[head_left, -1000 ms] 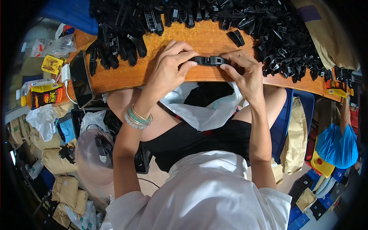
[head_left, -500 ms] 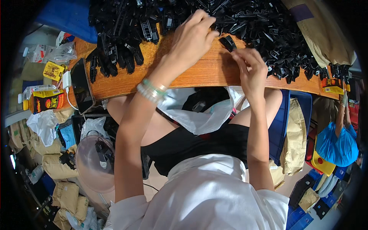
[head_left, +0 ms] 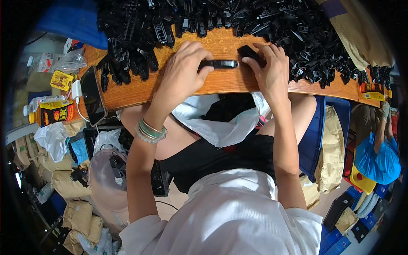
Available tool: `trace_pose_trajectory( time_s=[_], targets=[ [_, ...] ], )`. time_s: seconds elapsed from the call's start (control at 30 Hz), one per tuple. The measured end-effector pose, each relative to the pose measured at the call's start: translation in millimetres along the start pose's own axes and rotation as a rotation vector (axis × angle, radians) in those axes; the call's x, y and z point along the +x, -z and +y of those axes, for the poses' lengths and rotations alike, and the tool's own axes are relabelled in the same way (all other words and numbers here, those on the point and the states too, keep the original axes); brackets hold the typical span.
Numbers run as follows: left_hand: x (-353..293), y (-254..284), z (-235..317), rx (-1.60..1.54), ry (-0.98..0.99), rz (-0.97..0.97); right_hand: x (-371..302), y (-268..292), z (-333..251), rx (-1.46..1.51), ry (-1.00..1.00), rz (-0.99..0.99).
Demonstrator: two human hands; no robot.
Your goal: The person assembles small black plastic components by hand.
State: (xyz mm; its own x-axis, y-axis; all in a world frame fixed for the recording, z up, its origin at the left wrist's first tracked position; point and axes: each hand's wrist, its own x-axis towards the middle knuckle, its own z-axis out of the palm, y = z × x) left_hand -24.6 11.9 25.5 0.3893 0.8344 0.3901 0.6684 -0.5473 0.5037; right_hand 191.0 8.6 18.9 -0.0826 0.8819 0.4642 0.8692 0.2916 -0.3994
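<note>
My left hand (head_left: 183, 68), with bracelets on its wrist, is closed on one end of a slim black plastic part (head_left: 220, 64). That part lies level just above the wooden table (head_left: 170, 87), its free end pointing right. Facing it, my right hand (head_left: 273, 70) has its thumb and fingers round a wider black plastic piece (head_left: 249, 52), partly hidden by the fingers. A small gap separates the two pieces. Behind both hands spreads a heap of black plastic parts (head_left: 204, 15), and a looser pile (head_left: 314, 46) reaches toward the right.
On the left stand a dark tablet-like device (head_left: 91, 95) and a bottle with a yellow and black label (head_left: 55, 112). A white bag (head_left: 221, 131) hangs open between my knees. Blue crates (head_left: 312, 144) and a brown paper bag (head_left: 330, 148) are at the right. Another person's gloved hand (head_left: 386, 111) shows there.
My left hand has come back from the heap toward me, now with a slim black part in it. My right hand has moved slightly up and left and closed round the black piece there.
</note>
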Motion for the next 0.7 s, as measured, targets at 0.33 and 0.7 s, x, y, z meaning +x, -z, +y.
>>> trace_pose_trajectory(
  time_s=[0.33, 0.7],
  targets=[
    [-17.7, -10.8, -12.0, -0.241, 0.063, 0.042, -3.5, 1.5, -4.5, 0.089, 0.018, 0.113],
    [-14.8, -8.7, -14.5, -0.216, -0.004, 0.019, -17.2, 5.1, -4.0, 0.501, -0.007, -0.316]
  ],
)
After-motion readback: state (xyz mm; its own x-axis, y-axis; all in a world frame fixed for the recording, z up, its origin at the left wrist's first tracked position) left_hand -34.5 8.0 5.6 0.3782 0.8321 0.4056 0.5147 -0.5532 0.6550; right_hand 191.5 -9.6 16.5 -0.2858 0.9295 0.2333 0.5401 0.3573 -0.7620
